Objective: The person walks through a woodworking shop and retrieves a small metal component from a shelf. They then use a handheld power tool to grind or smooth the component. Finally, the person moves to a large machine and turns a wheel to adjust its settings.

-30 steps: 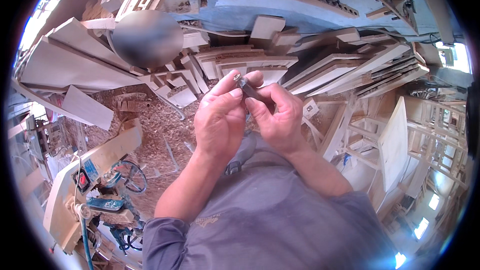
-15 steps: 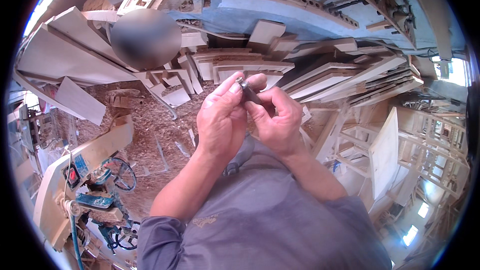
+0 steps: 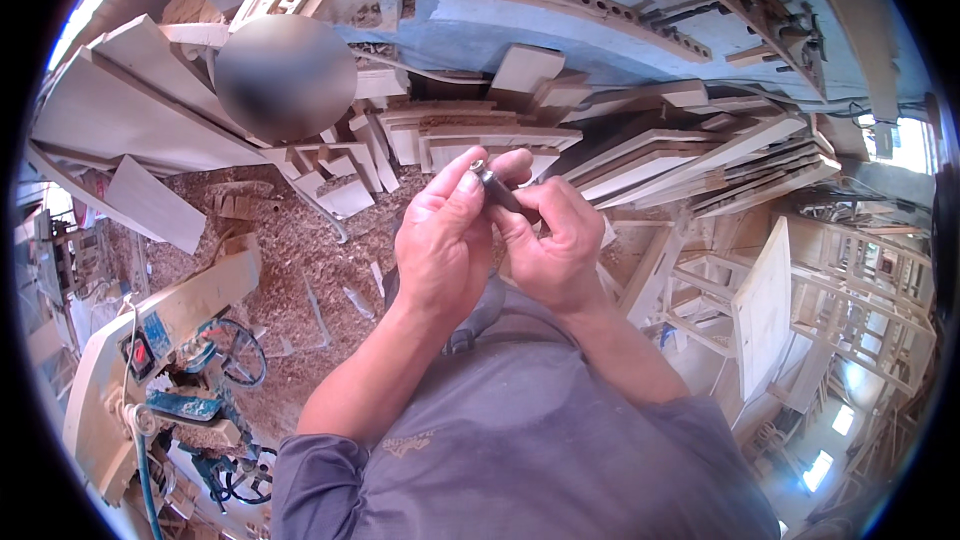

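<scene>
Two hands hold one small thing up in the air, and the step in hand looks like handling it up close. It is a dark, round metal piece (image 3: 499, 192) with a shiny end. It is between the left hand (image 3: 438, 245) and the right hand (image 3: 557, 250), in front of the grey shirt (image 3: 560, 410). Only the hands carry it. The left fingers pinch it near the shiny end. The right thumb and first finger pinch it lower down. Its long way slants: the shiny end points up and left, away from the belly, and the other end goes down and right, partly hidden. I think the next move needs both pinches firm, because such a small piece could slip.
</scene>
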Action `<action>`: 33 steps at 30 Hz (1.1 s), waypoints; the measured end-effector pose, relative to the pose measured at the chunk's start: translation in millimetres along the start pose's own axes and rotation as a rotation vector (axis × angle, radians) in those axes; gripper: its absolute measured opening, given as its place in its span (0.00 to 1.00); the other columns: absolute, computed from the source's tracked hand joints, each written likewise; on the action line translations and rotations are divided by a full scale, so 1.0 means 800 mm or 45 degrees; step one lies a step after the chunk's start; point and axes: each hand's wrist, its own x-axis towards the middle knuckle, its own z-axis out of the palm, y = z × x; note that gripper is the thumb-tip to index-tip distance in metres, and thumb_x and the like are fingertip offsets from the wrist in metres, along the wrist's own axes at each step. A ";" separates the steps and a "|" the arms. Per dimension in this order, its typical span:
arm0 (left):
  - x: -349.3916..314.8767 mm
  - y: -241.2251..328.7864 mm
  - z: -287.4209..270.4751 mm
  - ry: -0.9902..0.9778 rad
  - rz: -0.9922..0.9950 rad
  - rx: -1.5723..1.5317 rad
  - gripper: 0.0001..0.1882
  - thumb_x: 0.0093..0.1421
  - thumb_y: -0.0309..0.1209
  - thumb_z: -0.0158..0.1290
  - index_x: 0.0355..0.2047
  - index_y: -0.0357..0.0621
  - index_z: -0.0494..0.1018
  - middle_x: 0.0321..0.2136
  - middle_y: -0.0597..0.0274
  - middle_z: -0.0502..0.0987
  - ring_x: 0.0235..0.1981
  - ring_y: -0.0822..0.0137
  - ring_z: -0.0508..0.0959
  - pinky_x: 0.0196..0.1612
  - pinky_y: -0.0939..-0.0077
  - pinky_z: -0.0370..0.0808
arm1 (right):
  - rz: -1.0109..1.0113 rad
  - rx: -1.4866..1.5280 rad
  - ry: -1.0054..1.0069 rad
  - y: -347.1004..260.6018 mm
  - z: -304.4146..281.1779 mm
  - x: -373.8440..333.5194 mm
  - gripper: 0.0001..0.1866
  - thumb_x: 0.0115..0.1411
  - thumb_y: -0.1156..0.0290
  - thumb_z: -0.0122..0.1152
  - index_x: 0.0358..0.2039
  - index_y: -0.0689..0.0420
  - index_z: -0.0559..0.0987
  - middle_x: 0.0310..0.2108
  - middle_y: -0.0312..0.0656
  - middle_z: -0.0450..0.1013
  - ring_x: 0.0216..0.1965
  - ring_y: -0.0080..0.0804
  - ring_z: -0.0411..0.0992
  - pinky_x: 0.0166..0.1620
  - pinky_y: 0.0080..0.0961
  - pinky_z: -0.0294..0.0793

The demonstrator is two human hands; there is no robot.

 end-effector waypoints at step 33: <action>-0.022 -0.006 -0.011 0.067 0.043 0.082 0.15 0.68 0.28 0.47 0.52 0.32 0.67 0.52 0.40 0.74 0.53 0.51 0.74 0.60 0.57 0.68 | -0.325 -0.268 0.088 -0.008 -0.018 -0.006 0.13 0.39 0.83 0.64 0.29 0.60 0.77 0.24 0.42 0.69 0.24 0.40 0.70 0.26 0.34 0.70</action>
